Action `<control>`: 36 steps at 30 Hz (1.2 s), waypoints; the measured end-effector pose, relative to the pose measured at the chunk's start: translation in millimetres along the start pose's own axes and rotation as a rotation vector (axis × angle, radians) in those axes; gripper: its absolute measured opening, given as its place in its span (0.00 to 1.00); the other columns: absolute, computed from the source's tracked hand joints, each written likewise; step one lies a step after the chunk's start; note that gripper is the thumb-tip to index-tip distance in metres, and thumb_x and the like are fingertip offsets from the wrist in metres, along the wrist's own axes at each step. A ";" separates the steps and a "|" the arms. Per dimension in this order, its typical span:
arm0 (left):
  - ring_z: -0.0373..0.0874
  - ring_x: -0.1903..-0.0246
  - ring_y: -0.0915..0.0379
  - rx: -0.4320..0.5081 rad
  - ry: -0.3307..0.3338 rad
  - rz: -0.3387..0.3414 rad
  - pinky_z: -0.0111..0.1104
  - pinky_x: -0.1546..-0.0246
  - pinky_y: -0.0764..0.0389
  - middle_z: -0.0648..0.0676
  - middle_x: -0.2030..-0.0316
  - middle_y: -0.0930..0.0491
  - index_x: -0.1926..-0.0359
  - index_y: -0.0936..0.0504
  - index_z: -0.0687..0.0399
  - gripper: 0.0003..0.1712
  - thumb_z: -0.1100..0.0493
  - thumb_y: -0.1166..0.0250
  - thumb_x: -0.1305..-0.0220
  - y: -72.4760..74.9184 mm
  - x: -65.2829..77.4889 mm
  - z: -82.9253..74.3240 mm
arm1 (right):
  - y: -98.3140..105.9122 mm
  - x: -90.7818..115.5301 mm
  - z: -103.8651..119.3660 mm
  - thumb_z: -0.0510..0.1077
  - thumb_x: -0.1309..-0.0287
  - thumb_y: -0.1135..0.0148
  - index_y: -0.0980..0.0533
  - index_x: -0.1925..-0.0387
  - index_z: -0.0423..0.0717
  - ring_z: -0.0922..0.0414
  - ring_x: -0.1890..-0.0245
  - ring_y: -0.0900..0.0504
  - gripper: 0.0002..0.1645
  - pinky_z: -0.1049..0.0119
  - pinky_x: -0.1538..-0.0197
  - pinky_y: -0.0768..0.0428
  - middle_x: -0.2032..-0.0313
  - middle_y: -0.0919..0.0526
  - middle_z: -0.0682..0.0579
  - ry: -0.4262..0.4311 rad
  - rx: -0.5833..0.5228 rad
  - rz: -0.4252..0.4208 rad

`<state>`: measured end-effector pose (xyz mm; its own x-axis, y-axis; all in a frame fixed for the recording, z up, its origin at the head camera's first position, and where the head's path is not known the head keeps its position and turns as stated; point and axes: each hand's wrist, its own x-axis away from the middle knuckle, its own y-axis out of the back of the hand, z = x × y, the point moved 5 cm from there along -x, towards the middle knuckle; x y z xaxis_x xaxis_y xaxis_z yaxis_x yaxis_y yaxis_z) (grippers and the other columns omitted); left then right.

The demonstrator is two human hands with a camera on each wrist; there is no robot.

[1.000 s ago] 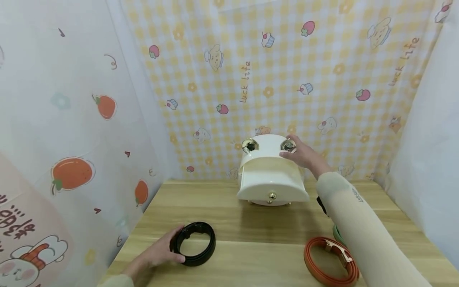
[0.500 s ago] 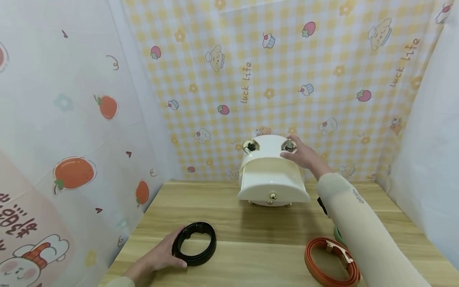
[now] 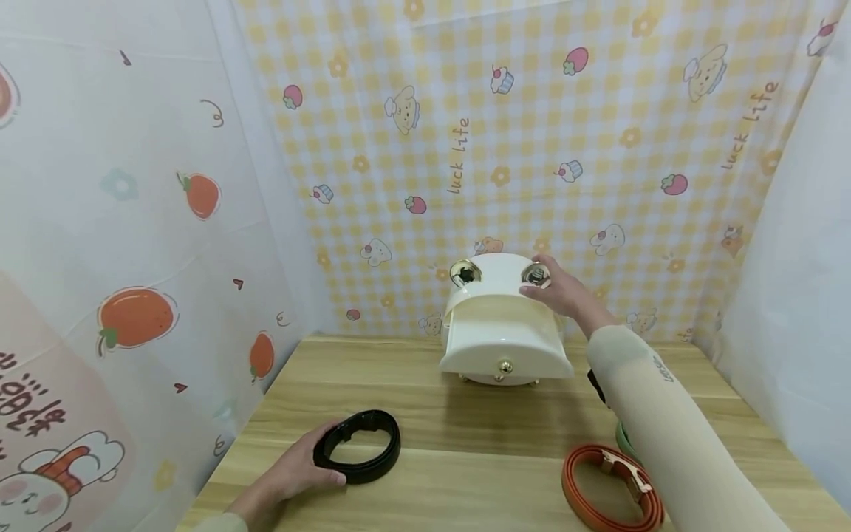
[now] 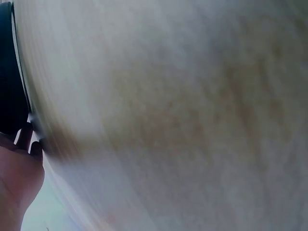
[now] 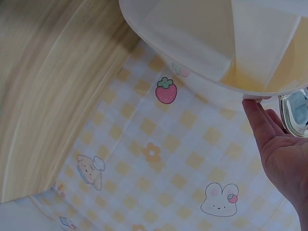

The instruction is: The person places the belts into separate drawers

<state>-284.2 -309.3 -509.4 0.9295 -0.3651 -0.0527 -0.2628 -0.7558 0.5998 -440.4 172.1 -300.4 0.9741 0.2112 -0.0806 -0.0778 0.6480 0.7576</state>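
My left hand (image 3: 292, 473) rests on the light wooden tabletop (image 3: 465, 421) at its near left edge. Its fingers curl round the outer left side of the coiled black leather belt (image 3: 359, 445), which lies flat on the wood; the thumb lies against the near rim of the coil. In the left wrist view only a dark edge of this belt (image 4: 10, 72) shows beside my hand (image 4: 17, 183); the remainder is blurred.

My right hand (image 3: 561, 290) is extended to the glossy cream-white domed box with a gold knob (image 3: 501, 325), which stands at the back of the table against the checked cloth wall. The fingers are nearly straight and lie on the upper right of the box, touching its right metal ring fitting (image 3: 535, 275). The right wrist view shows the fingertips (image 5: 257, 113) under the box rim (image 5: 202, 91).
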 end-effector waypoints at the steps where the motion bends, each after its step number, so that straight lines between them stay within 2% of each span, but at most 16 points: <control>1: 0.60 0.35 0.38 -0.008 -0.005 -0.005 0.31 0.40 0.36 0.59 0.35 0.30 0.29 0.35 0.56 0.53 0.51 0.19 0.53 0.5 0.4 0.0 | -0.5 0.4 -0.3 0.61 0.32 0.42 0.58 0.22 0.55 0.25 0.37 0.39 0.50 0.29 0.39 0.40 0.33 0.39 0.26 0.000 0.002 -0.001; 4: 0.59 0.35 0.38 -0.042 0.017 -0.020 0.35 0.40 0.35 0.60 0.35 0.29 0.29 0.34 0.55 0.53 0.50 0.19 0.54 2.4 1.4 0.0 | -1.9 1.3 -1.6 0.61 0.32 0.42 0.58 0.22 0.54 0.24 0.37 0.39 0.50 0.29 0.39 0.40 0.33 0.40 0.25 0.005 0.006 -0.002; 9: 0.59 0.36 0.36 -0.102 0.118 -0.050 0.49 0.40 0.34 0.62 0.36 0.29 0.29 0.35 0.57 0.55 0.46 0.19 0.55 5.6 0.6 -0.5 | -2.5 1.4 -3.7 0.60 0.32 0.42 0.58 0.22 0.54 0.24 0.36 0.40 0.50 0.29 0.39 0.40 0.32 0.41 0.25 0.005 -0.005 -0.003; 12: 0.59 0.38 0.34 -0.123 0.146 -0.066 0.53 0.42 0.33 0.62 0.37 0.28 0.29 0.35 0.57 0.56 0.46 0.19 0.56 6.3 0.2 -2.2 | -2.6 1.4 -3.1 0.60 0.32 0.42 0.58 0.22 0.55 0.24 0.36 0.40 0.50 0.29 0.39 0.40 0.32 0.41 0.25 0.002 -0.002 0.002; 18: 0.56 0.41 0.31 -0.131 0.159 -0.103 0.50 0.45 0.30 0.59 0.40 0.25 0.30 0.32 0.53 0.53 0.45 0.19 0.56 7.4 -3.5 -6.0 | -2.7 1.6 0.2 0.61 0.32 0.43 0.59 0.22 0.54 0.24 0.36 0.40 0.50 0.29 0.39 0.40 0.32 0.42 0.24 0.011 0.003 0.006; 25: 0.59 0.39 0.32 -0.142 0.155 -0.141 0.53 0.43 0.31 0.60 0.39 0.25 0.30 0.33 0.58 0.54 0.44 0.19 0.55 11.4 -9.1 -11.7 | -0.5 2.1 2.5 0.62 0.33 0.42 0.58 0.22 0.53 0.23 0.37 0.40 0.51 0.29 0.39 0.40 0.33 0.41 0.23 0.017 0.000 -0.002; 36: 0.57 0.41 0.30 -0.142 0.174 -0.226 0.53 0.44 0.30 0.61 0.40 0.24 0.31 0.31 0.57 0.53 0.44 0.19 0.56 19.8 -15.2 -20.8 | -0.9 1.2 1.7 0.61 0.32 0.43 0.58 0.22 0.53 0.24 0.36 0.40 0.50 0.30 0.39 0.40 0.32 0.42 0.24 0.015 0.015 0.001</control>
<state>-298.1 -307.4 -480.1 0.9938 -0.0889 -0.0670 -0.0175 -0.7190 0.6948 -438.8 170.5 -300.1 0.9708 0.2228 -0.0895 -0.0753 0.6365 0.7676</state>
